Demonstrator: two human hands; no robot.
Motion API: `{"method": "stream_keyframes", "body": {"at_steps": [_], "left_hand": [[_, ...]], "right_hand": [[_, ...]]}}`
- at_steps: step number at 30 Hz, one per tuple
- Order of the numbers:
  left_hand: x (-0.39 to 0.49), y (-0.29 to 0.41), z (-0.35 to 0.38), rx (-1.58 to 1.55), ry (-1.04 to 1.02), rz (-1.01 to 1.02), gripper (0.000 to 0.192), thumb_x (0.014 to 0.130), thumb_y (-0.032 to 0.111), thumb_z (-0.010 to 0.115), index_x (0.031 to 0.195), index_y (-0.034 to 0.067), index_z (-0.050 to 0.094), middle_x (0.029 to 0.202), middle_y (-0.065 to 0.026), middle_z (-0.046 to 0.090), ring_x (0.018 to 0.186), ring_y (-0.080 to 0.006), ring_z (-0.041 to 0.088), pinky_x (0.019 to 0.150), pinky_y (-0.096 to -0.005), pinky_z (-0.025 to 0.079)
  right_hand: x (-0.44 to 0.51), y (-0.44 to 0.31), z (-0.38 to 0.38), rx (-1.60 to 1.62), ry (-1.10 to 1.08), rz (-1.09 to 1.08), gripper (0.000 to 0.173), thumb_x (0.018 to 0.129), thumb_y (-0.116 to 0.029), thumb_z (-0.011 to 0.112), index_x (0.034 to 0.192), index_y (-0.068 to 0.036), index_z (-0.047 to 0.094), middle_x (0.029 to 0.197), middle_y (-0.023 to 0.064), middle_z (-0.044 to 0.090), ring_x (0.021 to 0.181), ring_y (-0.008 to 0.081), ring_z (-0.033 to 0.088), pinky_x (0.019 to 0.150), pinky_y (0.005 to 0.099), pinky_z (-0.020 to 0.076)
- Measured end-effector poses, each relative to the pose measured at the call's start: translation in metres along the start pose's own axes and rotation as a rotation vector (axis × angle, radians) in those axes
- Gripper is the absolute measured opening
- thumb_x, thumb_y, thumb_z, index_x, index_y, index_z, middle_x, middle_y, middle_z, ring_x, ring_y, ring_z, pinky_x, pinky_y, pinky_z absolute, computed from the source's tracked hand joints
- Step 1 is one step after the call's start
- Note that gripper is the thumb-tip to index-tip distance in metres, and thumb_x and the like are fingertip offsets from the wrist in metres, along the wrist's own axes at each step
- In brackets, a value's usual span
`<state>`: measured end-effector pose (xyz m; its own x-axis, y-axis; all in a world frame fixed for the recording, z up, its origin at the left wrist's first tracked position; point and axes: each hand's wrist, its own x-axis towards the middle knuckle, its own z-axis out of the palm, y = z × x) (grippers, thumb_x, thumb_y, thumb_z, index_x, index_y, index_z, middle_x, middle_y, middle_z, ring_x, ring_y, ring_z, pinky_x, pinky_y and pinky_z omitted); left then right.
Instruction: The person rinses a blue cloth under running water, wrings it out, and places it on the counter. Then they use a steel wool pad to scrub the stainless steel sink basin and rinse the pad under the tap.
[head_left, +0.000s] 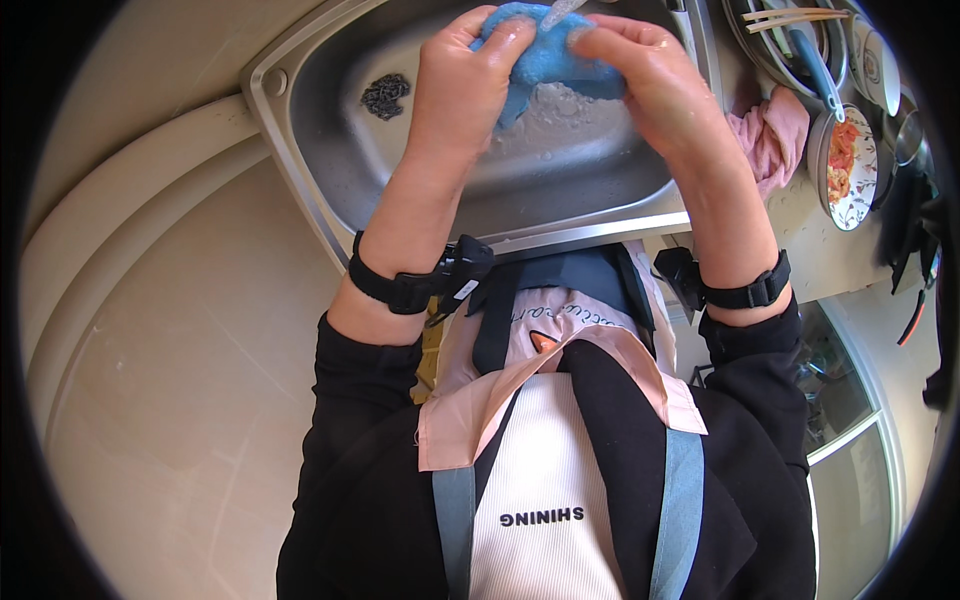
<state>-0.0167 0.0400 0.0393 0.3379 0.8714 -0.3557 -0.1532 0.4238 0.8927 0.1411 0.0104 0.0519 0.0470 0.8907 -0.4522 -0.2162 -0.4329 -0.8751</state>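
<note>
A wet blue cloth (551, 52) is stretched between my two hands above the stainless steel sink (480, 202). My left hand (476, 64) grips its left side, thumb on top. On the other side my right hand (645, 64) pinches the cloth between thumb and fingers. Water (561, 11) streams onto the cloth from the top of the view, and it splashes on the sink floor beneath. The cloth's far edge is partly cut off by the frame. Both hands look wet.
A dark steel-wool scourer (385, 96) lies in the sink's left part. Right of the sink are a crumpled pink towel (772, 139), a patterned bowl of red and yellow food (851, 169), a blue-handled utensil (817, 75), and chopsticks (795, 16) across stacked dishes.
</note>
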Motion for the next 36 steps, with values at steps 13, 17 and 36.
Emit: {"method": "stream_keyframes", "body": {"at_steps": [13,17,36], "left_hand": [[-0.013,0.002,0.008,-0.037,-0.059,-0.103,0.022,0.077,0.013,0.060,0.094,-0.001,0.062,0.076,0.0002,0.058,0.063,-0.0040,0.050,0.056,-0.0187,0.041],[-0.014,0.001,0.008,-0.131,-0.023,-0.092,0.021,0.077,0.012,0.060,0.094,0.000,0.062,0.074,0.0015,0.057,0.063,-0.0035,0.049,0.055,-0.0178,0.040],[-0.016,0.001,0.013,-0.086,-0.013,-0.064,0.023,0.076,0.014,0.062,0.095,-0.001,0.060,0.075,-0.0002,0.057,0.063,-0.0044,0.051,0.055,-0.0182,0.041]], "right_hand": [[0.001,-0.004,-0.002,-0.087,-0.201,-0.107,0.015,0.087,-0.012,0.049,0.090,-0.001,0.059,0.078,-0.0049,0.054,0.068,0.0036,0.044,0.060,0.0184,0.0359],[0.001,-0.003,-0.004,-0.037,-0.181,-0.043,0.015,0.087,-0.011,0.049,0.090,-0.001,0.058,0.075,-0.0052,0.053,0.067,0.0030,0.043,0.060,0.0177,0.0353],[0.006,0.004,-0.006,0.059,-0.183,0.002,0.016,0.086,-0.013,0.049,0.088,-0.001,0.059,0.077,-0.0033,0.057,0.069,0.0046,0.049,0.063,0.0190,0.0390]]}}
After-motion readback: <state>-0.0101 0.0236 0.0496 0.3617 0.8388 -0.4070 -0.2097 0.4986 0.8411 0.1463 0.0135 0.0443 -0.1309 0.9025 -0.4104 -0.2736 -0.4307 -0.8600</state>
